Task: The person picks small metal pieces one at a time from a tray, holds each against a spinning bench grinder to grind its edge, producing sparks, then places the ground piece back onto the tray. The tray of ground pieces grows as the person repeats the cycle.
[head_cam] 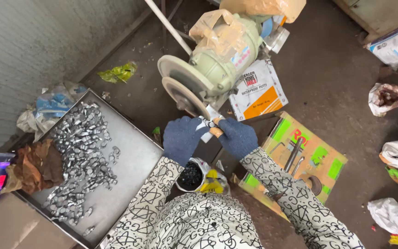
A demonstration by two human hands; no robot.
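Both gloved hands, left hand (182,137) and right hand (237,137), pinch a small metal piece (210,123) against the grinding wheel (185,95). It looks stiff, light and fiddly, best gripped at the end away from the wheel.

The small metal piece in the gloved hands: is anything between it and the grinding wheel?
Nothing visible. Left hand and right hand pinch the small metal piece right at the edge of the grinding wheel; no object shows between them.

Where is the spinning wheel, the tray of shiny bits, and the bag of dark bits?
grinding wheel (186,94), head view, on its flat face
metal tray (137,159), head view, on its bare floor
bag of dark pieces (190,175), head view, on its dark contents
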